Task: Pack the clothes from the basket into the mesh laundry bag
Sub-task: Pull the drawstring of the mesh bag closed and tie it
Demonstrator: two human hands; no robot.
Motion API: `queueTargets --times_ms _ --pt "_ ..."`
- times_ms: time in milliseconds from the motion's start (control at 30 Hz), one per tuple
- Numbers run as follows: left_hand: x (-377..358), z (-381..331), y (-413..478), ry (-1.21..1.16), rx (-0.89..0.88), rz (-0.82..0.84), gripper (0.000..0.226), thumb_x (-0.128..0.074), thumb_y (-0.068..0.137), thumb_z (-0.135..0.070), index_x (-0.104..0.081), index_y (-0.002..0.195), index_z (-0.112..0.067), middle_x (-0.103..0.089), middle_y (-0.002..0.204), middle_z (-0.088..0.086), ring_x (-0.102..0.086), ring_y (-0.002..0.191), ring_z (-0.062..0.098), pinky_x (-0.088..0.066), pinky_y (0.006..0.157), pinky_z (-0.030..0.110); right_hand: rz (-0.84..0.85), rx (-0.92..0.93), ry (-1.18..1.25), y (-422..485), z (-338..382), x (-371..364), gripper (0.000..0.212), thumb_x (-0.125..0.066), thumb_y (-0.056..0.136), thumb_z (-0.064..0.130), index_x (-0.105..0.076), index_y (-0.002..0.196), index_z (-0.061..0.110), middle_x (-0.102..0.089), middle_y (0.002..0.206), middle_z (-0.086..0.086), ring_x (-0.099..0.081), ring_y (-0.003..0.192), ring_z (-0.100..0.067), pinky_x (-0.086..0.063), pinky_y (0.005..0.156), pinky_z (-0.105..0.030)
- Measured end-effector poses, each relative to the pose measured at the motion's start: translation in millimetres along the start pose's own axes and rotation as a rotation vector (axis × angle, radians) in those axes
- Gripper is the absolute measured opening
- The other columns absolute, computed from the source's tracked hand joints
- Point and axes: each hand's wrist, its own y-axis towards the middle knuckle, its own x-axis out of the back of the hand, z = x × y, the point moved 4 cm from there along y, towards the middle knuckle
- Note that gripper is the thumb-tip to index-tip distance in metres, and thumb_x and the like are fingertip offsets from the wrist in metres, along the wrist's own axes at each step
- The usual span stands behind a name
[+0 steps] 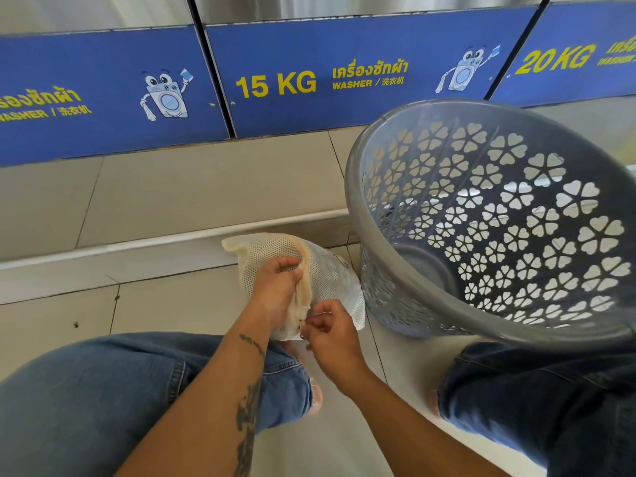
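Observation:
A cream-white mesh laundry bag [327, 273] lies on the tiled floor between my knees. My left hand [275, 287] grips its beige zipper edge near the top, fingers curled into the mesh. My right hand [328, 330] pinches the lower end of that edge, at what looks like the zipper pull. The bag looks stuffed, but its contents are hidden by the mesh. A grey plastic laundry basket [385, 160] with flower-shaped cutouts stands to the right, tilted toward me. Its inside shows no clothes.
Blue washer panels [275, 84] marked 15 KG and 20 KG run along the back above a beige tiled step [206, 187]. My knees in blue jeans [103, 390] flank the bag. Pale floor tiles [172, 308] lie to the left.

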Motion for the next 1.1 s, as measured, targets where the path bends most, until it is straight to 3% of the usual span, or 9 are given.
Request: queueTargets --times_ms 133,333,433,500,633,733,900,1000,1100 --pt "-4 1 2 -0.015 0.014 0.009 0.020 -0.062 0.087 -0.008 -0.068 0.099 -0.022 -0.071 0.106 0.012 -0.068 0.097 0.029 -0.056 0.089 0.049 -0.016 -0.114 0.181 4 5 -1 0.022 -0.066 0.091 -0.001 -0.057 0.108 0.009 -0.069 0.090 -0.012 -0.066 0.071 -0.015 -0.051 0.049 -0.015" --pt "1 -1 2 0.029 -0.017 -0.016 0.021 -0.065 0.083 -0.010 -0.070 0.097 -0.026 -0.071 0.104 0.006 -0.068 0.096 0.026 -0.056 0.089 0.047 0.043 -0.137 0.022 5 -3 0 0.026 -0.068 0.090 -0.002 -0.055 0.109 0.010 -0.062 0.073 -0.004 -0.061 0.051 -0.004 -0.050 0.050 -0.016" --pt "0 -13 -1 0.034 -0.076 -0.025 0.024 -0.067 0.081 -0.007 -0.071 0.095 -0.026 -0.071 0.103 0.003 -0.067 0.095 0.023 -0.056 0.088 0.043 0.035 -0.062 -0.138 -1 4 0 0.030 -0.070 0.089 0.001 -0.052 0.102 0.021 -0.062 0.072 -0.003 -0.062 0.058 -0.007 -0.052 0.056 -0.019" --pt "-5 -23 -4 0.059 -0.120 -0.025 0.025 -0.064 0.080 -0.005 -0.071 0.093 -0.026 -0.071 0.100 0.002 -0.067 0.091 0.022 -0.057 0.086 0.041 0.009 -0.021 -0.254 -4 18 4 0.033 -0.071 0.087 0.006 -0.050 0.100 0.028 -0.066 0.077 -0.007 -0.064 0.066 -0.014 -0.058 0.062 -0.030" --pt "-10 -50 -16 0.213 -0.267 -0.065 0.025 -0.056 0.079 -0.005 -0.070 0.081 -0.026 -0.070 0.091 0.002 -0.064 0.081 0.021 -0.057 0.078 0.037 0.091 -0.018 -0.554 -26 48 27 0.039 -0.070 0.084 0.018 -0.050 0.116 0.030 -0.067 0.109 -0.009 -0.065 0.092 -0.023 -0.058 0.080 -0.039" --pt "20 -63 -27 0.337 -0.336 -0.247 0.022 -0.055 0.083 -0.009 -0.070 0.076 -0.024 -0.072 0.094 0.006 -0.066 0.086 0.030 -0.056 0.079 0.038 0.107 -0.018 -0.774 -52 69 49 0.050 -0.068 0.084 0.027 -0.048 0.130 0.031 -0.056 0.128 -0.006 -0.059 0.110 -0.025 -0.054 0.090 -0.038" --pt "94 -84 -59 0.371 -0.327 -0.547 0.016 -0.055 0.085 -0.015 -0.070 0.088 -0.020 -0.067 0.092 0.005 -0.060 0.088 0.031 -0.052 0.078 0.041 0.088 0.041 -0.880 -87 107 58 0.052 -0.069 0.085 0.028 -0.053 0.134 0.024 -0.059 0.132 -0.005 -0.059 0.110 -0.020 -0.048 0.084 -0.031" --pt "111 -95 -82 0.435 -0.399 -0.491 0.015 -0.058 0.083 -0.015 -0.070 0.090 -0.021 -0.066 0.094 0.001 -0.059 0.086 0.025 -0.049 0.073 0.037 0.145 0.088 -0.880 -88 124 35 0.058 -0.070 0.086 0.026 -0.049 0.140 0.021 -0.058 0.134 -0.007 -0.063 0.105 -0.022 -0.056 0.088 -0.039" --pt "125 -89 -102 0.484 -0.383 -0.396 0.013 -0.054 0.086 -0.012 -0.067 0.086 -0.013 -0.066 0.092 0.007 -0.057 0.077 0.021 -0.046 0.066 0.033 0.181 0.166 -0.906 -85 140 0 0.063 -0.070 0.087 0.024 -0.045 0.145 0.019 -0.055 0.139 -0.010 -0.057 0.107 -0.022 -0.052 0.093 -0.039"
